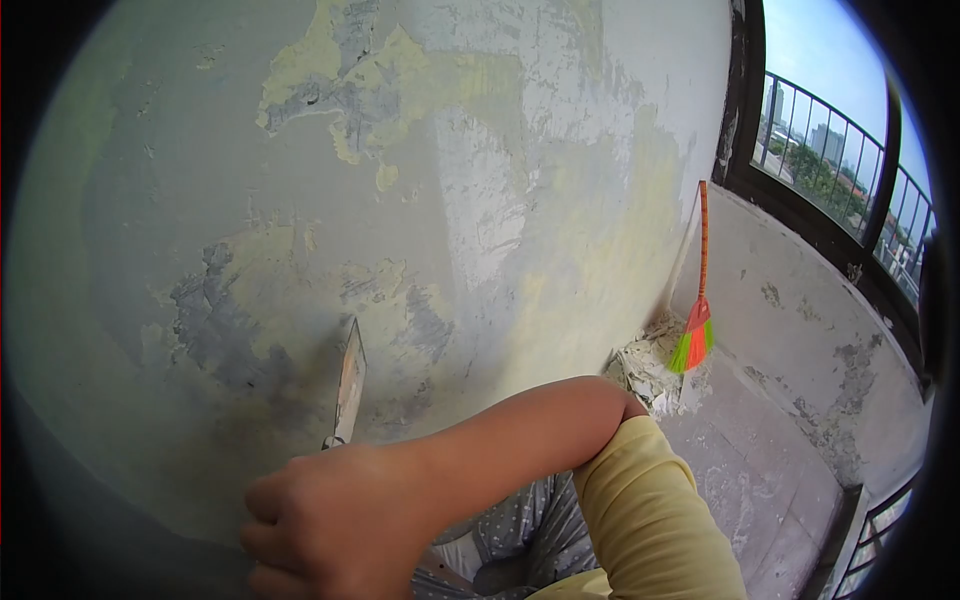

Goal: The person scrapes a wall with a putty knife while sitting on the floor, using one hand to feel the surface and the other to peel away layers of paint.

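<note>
My right hand [335, 520] is closed around the handle of a putty knife [350, 385], its arm reaching across from the right in a yellow sleeve. The blade is smeared with pale residue and points upward, its tip close to the wall [480, 290]. Around the blade the wall has grey bare spots, rough edges and flaking yellowish paint [385, 85]. Most of the handle is hidden inside my fist. My left hand is out of the picture.
A broom [704, 250] with green and orange bristles leans in the corner beside a heap of paint flakes [645, 375]. A dark-framed window [745, 165] is at the upper right, above a low scuffed wall [800, 310]. Dust marks the floor [750, 450].
</note>
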Demonstrator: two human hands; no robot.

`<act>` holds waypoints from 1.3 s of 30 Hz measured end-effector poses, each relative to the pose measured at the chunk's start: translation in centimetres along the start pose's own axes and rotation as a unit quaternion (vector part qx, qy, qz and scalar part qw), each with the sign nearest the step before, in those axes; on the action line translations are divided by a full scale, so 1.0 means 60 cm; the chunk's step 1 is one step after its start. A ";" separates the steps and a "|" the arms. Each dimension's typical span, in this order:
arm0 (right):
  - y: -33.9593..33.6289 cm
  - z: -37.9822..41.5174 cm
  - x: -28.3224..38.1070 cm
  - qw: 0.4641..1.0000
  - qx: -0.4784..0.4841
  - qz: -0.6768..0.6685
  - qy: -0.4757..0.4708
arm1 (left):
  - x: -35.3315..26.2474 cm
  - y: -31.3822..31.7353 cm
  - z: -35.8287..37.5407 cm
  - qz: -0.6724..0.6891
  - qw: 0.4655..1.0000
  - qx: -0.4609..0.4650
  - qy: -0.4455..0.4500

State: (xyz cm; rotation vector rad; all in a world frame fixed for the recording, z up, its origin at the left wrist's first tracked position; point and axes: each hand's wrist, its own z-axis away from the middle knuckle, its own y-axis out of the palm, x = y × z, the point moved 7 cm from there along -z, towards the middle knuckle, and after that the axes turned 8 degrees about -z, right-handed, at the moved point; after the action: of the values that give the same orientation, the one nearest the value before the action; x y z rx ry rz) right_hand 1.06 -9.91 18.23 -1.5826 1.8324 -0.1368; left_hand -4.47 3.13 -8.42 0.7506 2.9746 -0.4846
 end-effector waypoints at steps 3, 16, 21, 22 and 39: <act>-0.026 0.018 -0.034 0.998 -0.053 0.021 0.014 | 0.005 -0.009 0.007 -0.005 1.000 0.007 0.002; -0.036 0.004 -0.025 0.995 -0.073 0.064 0.021 | 0.007 -0.007 -0.005 -0.031 0.999 -0.013 -0.012; -0.042 0.009 -0.047 0.997 -0.066 0.030 0.041 | -0.007 -0.028 -0.005 -0.063 0.995 -0.042 0.062; -0.038 0.011 -0.068 0.996 -0.038 0.051 0.065 | -0.010 -0.027 -0.009 -0.071 0.993 -0.055 0.073; -0.061 0.015 -0.077 0.991 -0.093 0.068 0.075 | 0.041 0.007 0.048 -0.016 0.998 -0.047 0.042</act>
State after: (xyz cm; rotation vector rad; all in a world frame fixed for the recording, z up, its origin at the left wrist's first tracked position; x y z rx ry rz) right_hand 4.65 -6.35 21.37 -1.6025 2.1165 -0.0240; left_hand -6.59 3.72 -11.56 0.7345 3.0660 -0.3205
